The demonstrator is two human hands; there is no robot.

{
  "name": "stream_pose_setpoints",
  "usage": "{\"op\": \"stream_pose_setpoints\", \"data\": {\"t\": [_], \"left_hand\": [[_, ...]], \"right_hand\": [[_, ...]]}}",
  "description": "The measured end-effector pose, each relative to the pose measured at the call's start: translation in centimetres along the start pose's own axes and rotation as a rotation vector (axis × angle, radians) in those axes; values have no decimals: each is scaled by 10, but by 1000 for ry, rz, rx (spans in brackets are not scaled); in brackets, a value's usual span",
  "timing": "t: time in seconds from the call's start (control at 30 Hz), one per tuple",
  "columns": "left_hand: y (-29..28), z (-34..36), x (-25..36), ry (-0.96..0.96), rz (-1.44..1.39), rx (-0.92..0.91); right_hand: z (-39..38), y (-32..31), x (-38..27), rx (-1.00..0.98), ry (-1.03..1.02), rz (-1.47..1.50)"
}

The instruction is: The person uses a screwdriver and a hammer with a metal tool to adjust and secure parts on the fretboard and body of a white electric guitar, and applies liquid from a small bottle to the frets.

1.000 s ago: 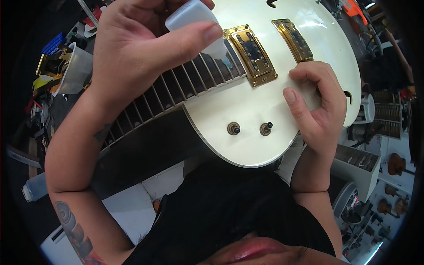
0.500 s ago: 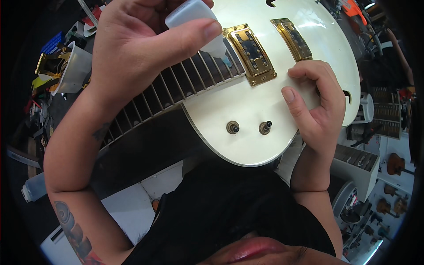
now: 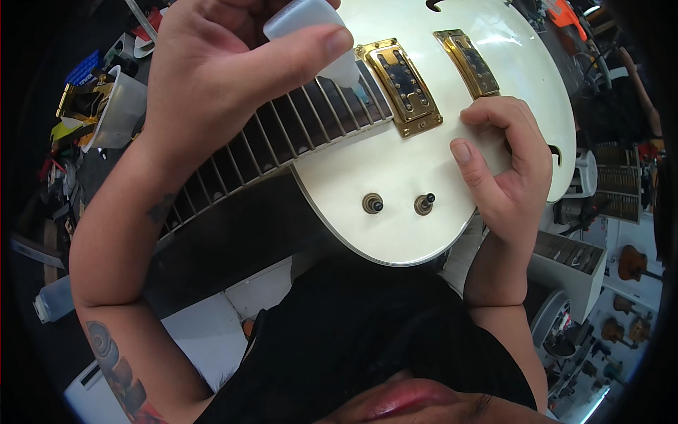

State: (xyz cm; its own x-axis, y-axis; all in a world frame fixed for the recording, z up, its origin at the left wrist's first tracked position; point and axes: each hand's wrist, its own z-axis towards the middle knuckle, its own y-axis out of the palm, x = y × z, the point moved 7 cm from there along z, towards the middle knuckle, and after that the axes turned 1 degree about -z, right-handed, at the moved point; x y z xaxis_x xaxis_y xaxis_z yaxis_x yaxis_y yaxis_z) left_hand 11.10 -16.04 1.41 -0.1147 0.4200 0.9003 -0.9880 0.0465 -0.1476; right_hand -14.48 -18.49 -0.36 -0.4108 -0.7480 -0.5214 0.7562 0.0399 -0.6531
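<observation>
2 hands on a white guitar

Nearest, the right hand (image 3: 505, 177) curls, steadying the glossy, likely slippery and scratch-prone white guitar body (image 3: 374, 169). Farther left, the left hand (image 3: 219, 78) pinches a light, soft squeeze bottle (image 3: 311, 28) by its sides, nozzle touching the fretboard (image 3: 282, 134).

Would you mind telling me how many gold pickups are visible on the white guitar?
2. One pickup sits at the end of the fretboard, beside the bottle tip; the other pickup lies further along the guitar body, above the right hand. None seems hidden.
</observation>
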Motion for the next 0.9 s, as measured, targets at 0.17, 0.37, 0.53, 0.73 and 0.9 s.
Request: {"op": "stream_pose_setpoints", "data": {"t": [0.17,0.37,0.53,0.73,0.9], "left_hand": [[0,1,2,-19,-2,-20],[-35,5,-22,-111,-263,368],[-54,13,-39,-205,-395,546],[-53,9,-44,-272,-284,509],[-54,11,-39,-196,-67,454]], "right_hand": [[-2,0,2,2,3,5],[25,-13,0,-68,-19,87],[130,-1,44,-393,115,59],[280,66,145,-384,61,-506],[333,127,306,-715,-29,-1011]]}}
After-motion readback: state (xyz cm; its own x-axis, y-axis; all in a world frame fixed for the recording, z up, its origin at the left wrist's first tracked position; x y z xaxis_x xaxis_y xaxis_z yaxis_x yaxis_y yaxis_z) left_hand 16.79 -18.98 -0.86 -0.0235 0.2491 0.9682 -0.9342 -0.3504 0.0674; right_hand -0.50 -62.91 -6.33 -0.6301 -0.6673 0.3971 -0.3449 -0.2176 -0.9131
